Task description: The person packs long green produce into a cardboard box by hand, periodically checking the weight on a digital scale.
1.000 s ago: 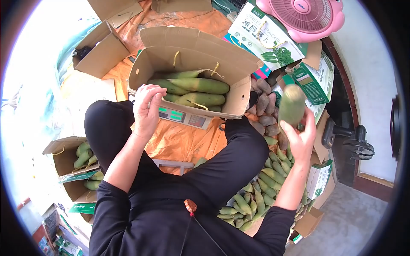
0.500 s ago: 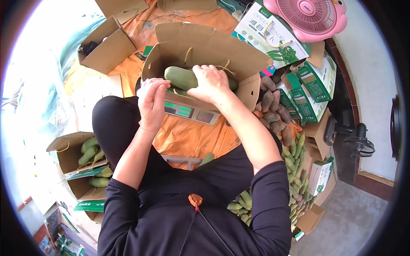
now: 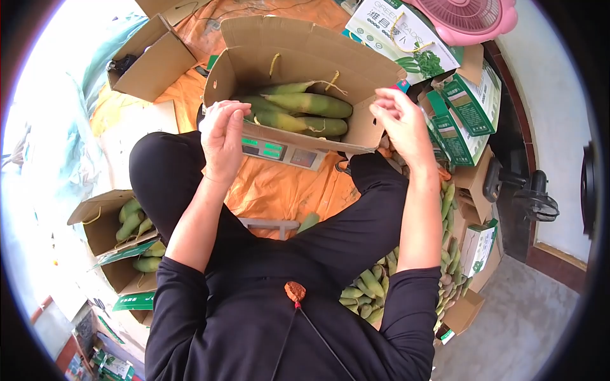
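Observation:
An open cardboard box (image 3: 279,47) stands on a digital scale (image 3: 287,152) with lit green displays. Several green radishes (image 3: 311,105) lie inside it, side by side. My left hand (image 3: 222,136) is at the box's near left corner, fingers pressed together and closed on its edge; part of that grip is hidden. Beside the box's right flap, my right hand (image 3: 403,124) is raised with loosely bent fingers, a little apart, and nothing visible in them. Yellow cord loops hang from the box's far wall.
More radishes (image 3: 365,289) are heaped at my right. Cartons with radishes (image 3: 130,222) stand at my left. Printed gift boxes (image 3: 467,114), a pink fan (image 3: 460,16) and a small black fan (image 3: 535,203) are on the right. Orange sheeting (image 3: 286,190) covers the floor.
My right hand has let go of a radish in the box and moved right, beyond the flap. My left hand stays at the corner. The view has shifted slightly.

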A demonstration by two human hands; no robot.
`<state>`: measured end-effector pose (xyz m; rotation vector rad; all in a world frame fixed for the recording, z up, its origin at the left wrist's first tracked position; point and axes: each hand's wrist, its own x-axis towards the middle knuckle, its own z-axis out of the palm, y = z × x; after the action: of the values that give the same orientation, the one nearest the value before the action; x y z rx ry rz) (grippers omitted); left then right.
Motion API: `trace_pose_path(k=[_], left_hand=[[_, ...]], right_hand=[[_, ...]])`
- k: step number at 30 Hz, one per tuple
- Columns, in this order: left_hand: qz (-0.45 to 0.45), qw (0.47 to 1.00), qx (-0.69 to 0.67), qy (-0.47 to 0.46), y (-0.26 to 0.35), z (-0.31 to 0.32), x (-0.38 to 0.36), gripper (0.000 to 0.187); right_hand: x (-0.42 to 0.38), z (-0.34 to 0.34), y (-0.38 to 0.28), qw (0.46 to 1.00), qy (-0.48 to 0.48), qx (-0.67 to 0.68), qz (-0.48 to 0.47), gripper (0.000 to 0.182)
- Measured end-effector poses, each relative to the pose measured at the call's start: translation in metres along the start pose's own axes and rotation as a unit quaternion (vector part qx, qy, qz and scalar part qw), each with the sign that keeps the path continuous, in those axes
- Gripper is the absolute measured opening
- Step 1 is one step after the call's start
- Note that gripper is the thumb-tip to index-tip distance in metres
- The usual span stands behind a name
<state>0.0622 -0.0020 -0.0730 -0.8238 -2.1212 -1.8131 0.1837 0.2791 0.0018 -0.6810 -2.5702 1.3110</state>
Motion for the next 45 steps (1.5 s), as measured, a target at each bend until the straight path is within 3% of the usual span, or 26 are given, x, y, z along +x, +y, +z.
trace_pose_path(k=[6, 10, 25, 33, 41, 43, 45], left_hand=[[-0.005, 0.999, 0.025, -0.044, -0.004, -0.001, -0.005, 0.014], [-0.007, 1.0, 0.021, -0.02, -0.002, 0.002, -0.005, 0.008], [-0.018, 0.998, 0.046, -0.029, -0.004, 0.003, -0.007, 0.009], [-0.027, 0.999, 0.038, -0.027, 0.0, 0.009, -0.007, 0.01], [-0.08, 0.997, -0.002, -0.017, 0.004, 0.007, -0.005, 0.012], [-0.128, 0.99, -0.058, -0.021, 0.014, 0.007, 0.001, 0.015], [-0.145, 0.987, -0.059, -0.027, 0.031, 0.002, 0.011, 0.017]], right_hand=[[-0.028, -0.019, 0.023, 0.999, 0.016, 0.036, 0.027, 0.032], [-0.029, -0.014, 0.034, 0.995, 0.017, 0.084, 0.047, 0.03], [-0.028, -0.009, 0.057, 0.993, 0.006, 0.092, 0.076, 0.031], [-0.022, -0.009, 0.063, 0.995, 0.051, 0.055, 0.067, 0.034], [-0.006, -0.006, 0.067, 0.971, 0.053, 0.103, 0.209, 0.056], [-0.002, -0.003, 0.07, 0.949, -0.018, 0.129, 0.287, 0.062], [0.002, 0.0, 0.069, 0.946, -0.054, 0.146, 0.284, 0.067]])
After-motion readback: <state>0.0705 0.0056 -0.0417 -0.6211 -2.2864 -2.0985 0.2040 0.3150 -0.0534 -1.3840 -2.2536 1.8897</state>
